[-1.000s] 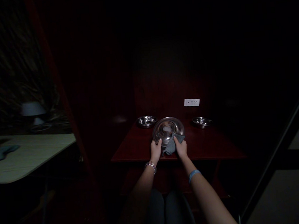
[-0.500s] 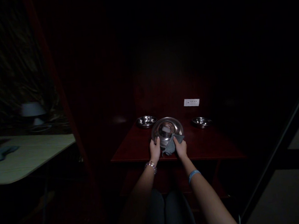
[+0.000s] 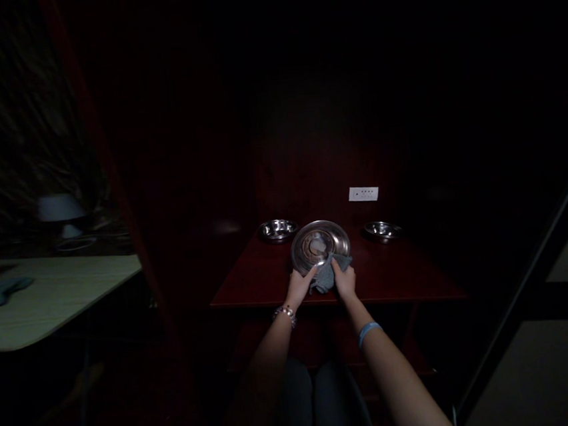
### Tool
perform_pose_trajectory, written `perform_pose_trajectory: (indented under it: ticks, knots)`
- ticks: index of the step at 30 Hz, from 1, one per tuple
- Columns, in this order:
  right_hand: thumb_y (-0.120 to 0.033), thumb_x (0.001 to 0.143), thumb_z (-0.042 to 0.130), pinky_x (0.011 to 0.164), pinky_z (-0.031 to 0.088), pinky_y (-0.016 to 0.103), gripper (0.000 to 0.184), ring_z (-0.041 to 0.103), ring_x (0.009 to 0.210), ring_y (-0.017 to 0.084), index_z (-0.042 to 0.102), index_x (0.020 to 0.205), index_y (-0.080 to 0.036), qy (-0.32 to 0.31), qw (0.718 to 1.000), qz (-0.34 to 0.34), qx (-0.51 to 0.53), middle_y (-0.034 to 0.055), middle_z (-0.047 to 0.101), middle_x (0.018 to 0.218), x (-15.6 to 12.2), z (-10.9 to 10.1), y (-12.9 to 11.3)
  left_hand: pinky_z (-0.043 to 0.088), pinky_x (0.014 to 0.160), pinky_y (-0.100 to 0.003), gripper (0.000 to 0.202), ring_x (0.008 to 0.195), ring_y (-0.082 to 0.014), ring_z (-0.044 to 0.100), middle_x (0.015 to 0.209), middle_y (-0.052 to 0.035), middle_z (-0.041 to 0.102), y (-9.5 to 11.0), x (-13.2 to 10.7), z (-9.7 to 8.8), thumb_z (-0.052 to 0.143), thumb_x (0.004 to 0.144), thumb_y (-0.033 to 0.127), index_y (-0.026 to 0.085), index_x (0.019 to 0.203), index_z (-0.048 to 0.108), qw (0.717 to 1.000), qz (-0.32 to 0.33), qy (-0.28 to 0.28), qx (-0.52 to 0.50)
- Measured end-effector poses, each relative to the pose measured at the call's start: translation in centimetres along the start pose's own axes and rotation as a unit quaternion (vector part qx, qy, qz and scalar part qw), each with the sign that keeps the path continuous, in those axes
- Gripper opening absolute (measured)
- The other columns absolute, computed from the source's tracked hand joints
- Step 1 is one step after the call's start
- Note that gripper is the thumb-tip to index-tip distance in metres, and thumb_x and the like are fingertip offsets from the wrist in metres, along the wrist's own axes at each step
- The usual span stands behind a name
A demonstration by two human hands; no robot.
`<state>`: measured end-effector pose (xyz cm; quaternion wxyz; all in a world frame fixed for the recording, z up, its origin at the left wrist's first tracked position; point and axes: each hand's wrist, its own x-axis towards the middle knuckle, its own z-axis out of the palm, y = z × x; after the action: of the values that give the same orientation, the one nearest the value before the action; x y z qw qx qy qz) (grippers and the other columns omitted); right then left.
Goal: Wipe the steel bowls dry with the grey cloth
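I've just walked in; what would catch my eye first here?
Probably the shiny dish at the red desk's front, gripped by the left hand, while the right hand presses a gray cloth to it. Farther back, a bowl stands left and another bowl right, below a white socket.

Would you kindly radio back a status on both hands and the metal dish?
Left hand gripping metal dish, tilted. Right hand pinching grey cloth against its near edge. Rear-left bowl, rear-right bowl: neither blocking the hands.
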<state>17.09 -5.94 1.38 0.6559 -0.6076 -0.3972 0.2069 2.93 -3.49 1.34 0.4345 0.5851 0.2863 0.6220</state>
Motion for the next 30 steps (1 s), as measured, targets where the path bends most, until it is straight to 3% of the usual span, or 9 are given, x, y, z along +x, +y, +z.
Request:
perform_pose_trajectory:
  ticks: [5, 23, 30]
  knots:
    - [-0.052, 0.078, 0.06, 0.077, 0.053, 0.03, 0.045, 0.071, 0.096, 0.026, 0.072, 0.095, -0.012, -0.006, 1.0, 0.002, 0.006, 0.0154, 0.074, 0.1, 0.12, -0.06, 0.11, 0.04, 0.107, -0.044, 0.044, 0.112, -0.0236, 0.063, 0.118, -0.0116, 0.069, -0.04, -0.07, 0.1, 0.075, 0.069, 0.03, 0.016, 0.11, 0.067, 0.999, -0.028, -0.037, 0.004]
    - [-0.053, 0.078, 0.06, 0.077, 0.053, 0.03, 0.046, 0.071, 0.096, 0.026, 0.072, 0.095, -0.012, -0.016, 1.0, -0.009, 0.004, 0.0163, 0.074, 0.1, 0.13, 0.11, 0.25, 0.048, 0.098, -0.041, 0.035, 0.102, -0.0242, 0.067, 0.106, -0.0097, 0.073, 0.65, -0.44, -0.17, 0.07, 0.07, 0.028, 0.015, 0.102, 0.07, 0.998, -0.054, -0.011, 0.04]
    - [-0.052, 0.077, 0.06, 0.077, 0.053, 0.029, 0.044, 0.07, 0.097, 0.027, 0.072, 0.094, -0.013, -0.022, 1.0, -0.006, 0.005, 0.0157, 0.074, 0.1, 0.06, 0.06, 0.07, 0.047, 0.1, -0.04, 0.031, 0.104, -0.024, 0.066, 0.107, -0.0093, 0.073, 0.4, 0.04, -0.22, 0.067, 0.07, 0.02, 0.016, 0.1, 0.07, 0.999, -0.03, -0.004, 0.03]
